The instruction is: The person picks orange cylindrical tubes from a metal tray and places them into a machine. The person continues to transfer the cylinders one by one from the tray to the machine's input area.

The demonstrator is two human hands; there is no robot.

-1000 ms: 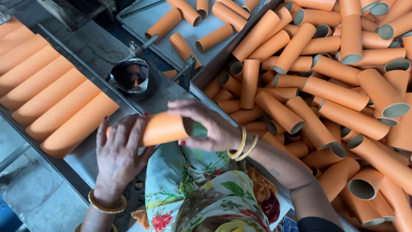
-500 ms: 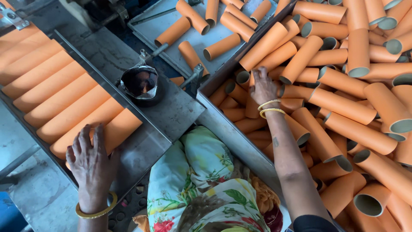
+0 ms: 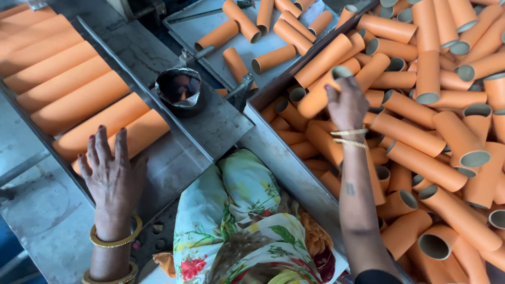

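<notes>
Matt orange cardboard tubes [image 3: 421, 163]; dull scuffed metal table [image 3: 210, 126].

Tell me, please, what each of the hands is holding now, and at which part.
The right hand grips one orange tube at its upper, open end, over the pile. The left hand holds nothing; it lies flat and open by the row of tubes.

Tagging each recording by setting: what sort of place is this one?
Most likely a factory or workshop line handling cardboard tubes. A big bin is heaped with loose orange tubes, more lie in a row on a metal tray, and the right hand grips one tube.
</notes>
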